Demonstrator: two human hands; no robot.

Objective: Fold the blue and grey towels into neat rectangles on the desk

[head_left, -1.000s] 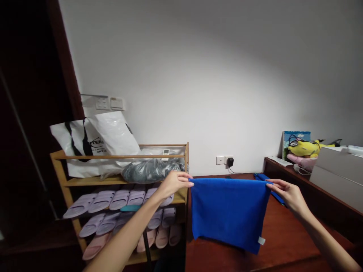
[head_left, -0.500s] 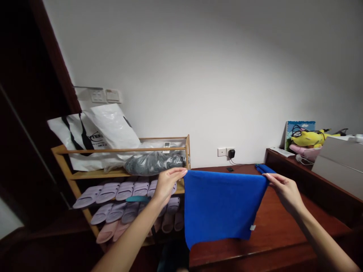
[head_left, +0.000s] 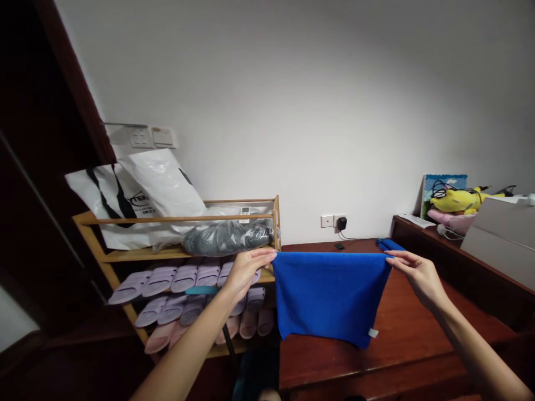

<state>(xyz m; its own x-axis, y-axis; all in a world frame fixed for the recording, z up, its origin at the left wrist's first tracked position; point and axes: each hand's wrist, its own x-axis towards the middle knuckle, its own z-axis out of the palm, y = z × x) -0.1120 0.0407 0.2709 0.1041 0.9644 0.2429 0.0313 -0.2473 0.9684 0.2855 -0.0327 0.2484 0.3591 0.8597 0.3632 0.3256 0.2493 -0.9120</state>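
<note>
A plain blue cloth (head_left: 328,295) hangs stretched between my two hands, its top edge nearly level. My left hand (head_left: 246,271) pinches the upper left corner between thumb and fingers. At the upper right corner, my right hand (head_left: 416,273) pinches the cloth the same way. A small white tag (head_left: 373,333) shows at its lower right. The cloth hangs in front of the reddish-brown wooden surface (head_left: 426,328); whether its lower edge touches the wood I cannot tell. Behind my right hand lies another folded blue cloth (head_left: 389,245).
To the left stands a wooden rack (head_left: 104,256) with several slippers (head_left: 161,279), a white bag (head_left: 154,186) and a plastic-wrapped dark bundle (head_left: 229,236). A black plug (head_left: 341,223) sits in the wall socket. At right, a ledge holds a yellow plush toy (head_left: 455,200) and a pale box (head_left: 497,239).
The cloth's lower edge has risen and swung, so less of its height shows. My right hand has come slightly inward. Both hands keep their hold, and the view has shifted a little.
</note>
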